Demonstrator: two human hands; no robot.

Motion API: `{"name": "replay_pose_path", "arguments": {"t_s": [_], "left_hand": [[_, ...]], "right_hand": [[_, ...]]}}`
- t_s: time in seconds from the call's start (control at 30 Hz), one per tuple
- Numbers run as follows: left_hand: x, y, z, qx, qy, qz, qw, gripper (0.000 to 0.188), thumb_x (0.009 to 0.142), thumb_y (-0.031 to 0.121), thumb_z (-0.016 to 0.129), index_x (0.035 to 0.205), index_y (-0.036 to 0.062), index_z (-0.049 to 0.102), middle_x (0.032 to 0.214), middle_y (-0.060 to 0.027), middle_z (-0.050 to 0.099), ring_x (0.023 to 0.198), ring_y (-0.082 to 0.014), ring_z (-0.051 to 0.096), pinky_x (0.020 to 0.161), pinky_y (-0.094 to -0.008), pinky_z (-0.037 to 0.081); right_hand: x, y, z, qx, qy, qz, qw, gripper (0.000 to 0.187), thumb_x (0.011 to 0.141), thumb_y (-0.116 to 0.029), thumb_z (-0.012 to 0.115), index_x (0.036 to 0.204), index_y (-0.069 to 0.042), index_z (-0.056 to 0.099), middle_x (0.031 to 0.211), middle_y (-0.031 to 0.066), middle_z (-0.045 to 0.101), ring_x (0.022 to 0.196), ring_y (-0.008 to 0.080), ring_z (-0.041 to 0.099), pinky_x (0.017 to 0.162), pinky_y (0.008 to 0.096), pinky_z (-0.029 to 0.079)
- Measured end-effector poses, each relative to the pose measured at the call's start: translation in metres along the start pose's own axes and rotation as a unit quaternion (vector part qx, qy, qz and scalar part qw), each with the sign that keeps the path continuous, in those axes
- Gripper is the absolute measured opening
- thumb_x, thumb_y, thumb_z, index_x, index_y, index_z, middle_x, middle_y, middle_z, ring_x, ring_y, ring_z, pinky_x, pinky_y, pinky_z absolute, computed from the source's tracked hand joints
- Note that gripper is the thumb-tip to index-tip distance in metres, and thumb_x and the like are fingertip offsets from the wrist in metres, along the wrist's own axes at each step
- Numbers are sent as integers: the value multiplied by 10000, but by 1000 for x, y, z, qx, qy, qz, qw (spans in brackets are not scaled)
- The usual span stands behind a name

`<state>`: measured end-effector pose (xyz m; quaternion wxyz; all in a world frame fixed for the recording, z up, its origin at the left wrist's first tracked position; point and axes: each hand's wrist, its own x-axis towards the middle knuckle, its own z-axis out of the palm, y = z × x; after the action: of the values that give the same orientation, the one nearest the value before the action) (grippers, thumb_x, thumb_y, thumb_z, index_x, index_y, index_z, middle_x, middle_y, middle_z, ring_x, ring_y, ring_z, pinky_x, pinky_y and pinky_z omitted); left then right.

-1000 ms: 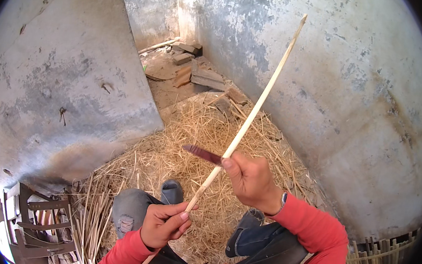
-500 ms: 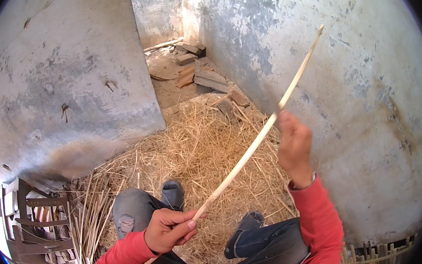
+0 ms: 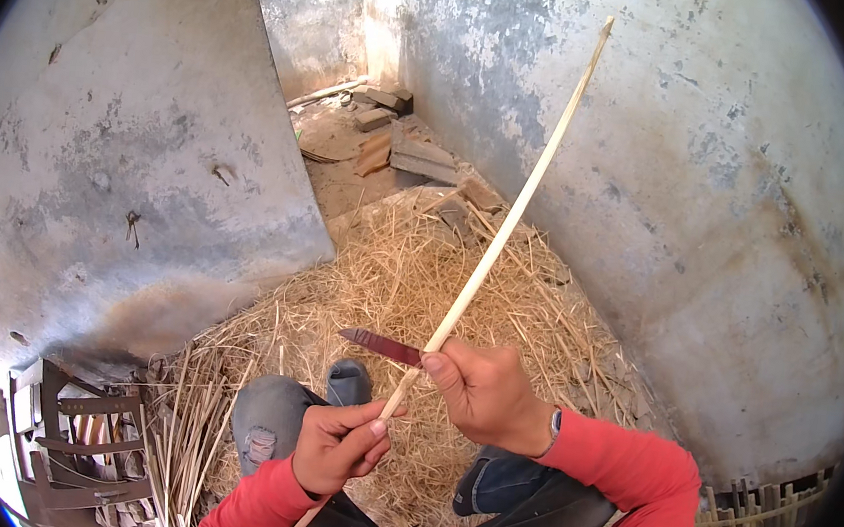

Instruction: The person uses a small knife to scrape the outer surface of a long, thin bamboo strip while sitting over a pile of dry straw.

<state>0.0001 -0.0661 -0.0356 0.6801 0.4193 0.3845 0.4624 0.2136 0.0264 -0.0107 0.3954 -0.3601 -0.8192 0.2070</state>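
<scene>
My left hand [image 3: 337, 449] pinches the stick [image 3: 483, 269] — firmly is best. My right hand [image 3: 493, 395] clasps the knife [image 3: 382, 345] across it; I'd keep its angle shallow, pressure even.

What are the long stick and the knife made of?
The long stick looks like wood or bamboo, bare and unpainted: pale yellow with a darker tip. The knife probably has a metal blade: thin, flat and dark reddish, perhaps from rust or a reflection. The right hand hides the rest.
</scene>
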Motion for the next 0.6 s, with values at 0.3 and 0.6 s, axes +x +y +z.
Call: {"name": "replay_pose_path", "arguments": {"t_s": [0.3,0.6], "left_hand": [[0,-4,-6,-49,-22,-19,998,312,1036,41,506,1315,-26,628,665,-18,515,508,-43,393,453,-207,296],[3,-3,2,30,21,24,999,313,1024,24,532,1318,-27,627,689,-15,556,541,-41,438,478,-203,345]], "right_hand": [[-5,-2,-6,199,-92,137,966,347,1051,-266,541,908,8,699,539,85,516,471,179,529,463,332,391],[6,-11,-18,227,-78,181,954,216,955,-236,682,970,-29,740,591,-19,545,552,50,464,493,272,376]]}}
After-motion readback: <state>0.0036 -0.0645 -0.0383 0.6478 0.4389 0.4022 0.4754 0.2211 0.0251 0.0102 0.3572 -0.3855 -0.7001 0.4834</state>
